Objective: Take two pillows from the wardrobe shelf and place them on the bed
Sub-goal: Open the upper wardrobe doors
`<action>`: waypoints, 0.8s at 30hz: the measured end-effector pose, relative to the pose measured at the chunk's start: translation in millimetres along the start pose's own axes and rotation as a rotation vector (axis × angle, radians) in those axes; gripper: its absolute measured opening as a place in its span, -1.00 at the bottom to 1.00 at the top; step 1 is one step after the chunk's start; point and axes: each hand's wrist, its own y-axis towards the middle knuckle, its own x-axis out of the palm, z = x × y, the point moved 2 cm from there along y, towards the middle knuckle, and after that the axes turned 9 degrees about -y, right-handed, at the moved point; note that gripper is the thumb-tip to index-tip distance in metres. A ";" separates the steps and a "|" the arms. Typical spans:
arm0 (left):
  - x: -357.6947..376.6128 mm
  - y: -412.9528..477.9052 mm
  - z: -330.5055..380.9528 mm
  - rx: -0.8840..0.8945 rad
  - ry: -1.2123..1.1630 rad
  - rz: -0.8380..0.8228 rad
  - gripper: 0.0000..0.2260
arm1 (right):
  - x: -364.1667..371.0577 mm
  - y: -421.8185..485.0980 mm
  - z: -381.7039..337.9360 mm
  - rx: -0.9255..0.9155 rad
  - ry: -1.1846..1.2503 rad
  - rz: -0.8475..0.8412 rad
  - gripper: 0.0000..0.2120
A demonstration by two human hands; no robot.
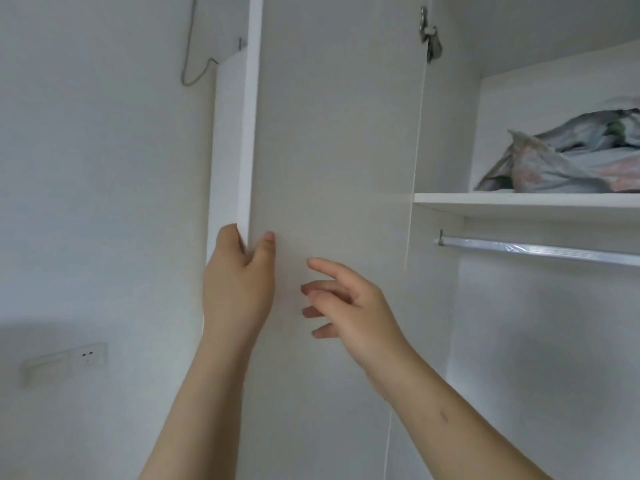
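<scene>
The white wardrobe door stands swung open in the middle of the view. My left hand grips its outer edge, fingers behind the panel and thumb on its inner face. My right hand hovers just in front of that inner face, fingers spread and holding nothing. At the right, on the upper wardrobe shelf, lie grey-blue patterned pillows, stacked and crumpled, cut off by the frame edge. Both hands are well to the left of and below the pillows.
A metal hanging rail runs under the shelf with bare space below. A door hinge is at the top. On the left wall are a socket and switch plate and a thin cable.
</scene>
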 end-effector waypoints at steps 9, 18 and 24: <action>-5.7 13.0 -14.3 0.058 0.072 0.074 -0.72 | 26.2 29.6 15.0 0.042 -0.097 0.099 -0.74; -1.2 3.5 -10.7 0.072 0.111 0.106 -0.66 | 24.5 31.3 18.4 0.054 -0.100 0.143 -0.74; 13.1 -10.2 -4.6 0.165 0.310 0.198 -0.49 | 4.3 20.3 18.5 0.076 -0.099 0.174 -0.75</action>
